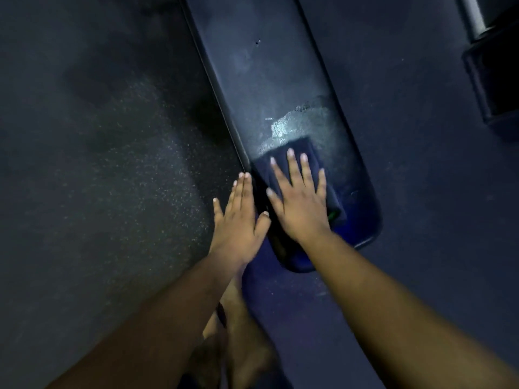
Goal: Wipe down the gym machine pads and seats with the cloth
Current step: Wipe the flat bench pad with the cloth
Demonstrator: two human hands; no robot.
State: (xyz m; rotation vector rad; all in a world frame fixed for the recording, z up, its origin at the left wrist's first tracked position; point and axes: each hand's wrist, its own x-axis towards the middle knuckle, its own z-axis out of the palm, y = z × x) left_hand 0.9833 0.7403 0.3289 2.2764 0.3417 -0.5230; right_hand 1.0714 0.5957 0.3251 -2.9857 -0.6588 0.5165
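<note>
Right hand (299, 204) flat, fingers spread, pressing dark cloth (302, 153) onto near end of bench pad (269, 80) — wet patch at cloth's 12 o'clock — left hand (238, 220) flat, fingers straight, at pad's 9 o'clock edge.
</note>
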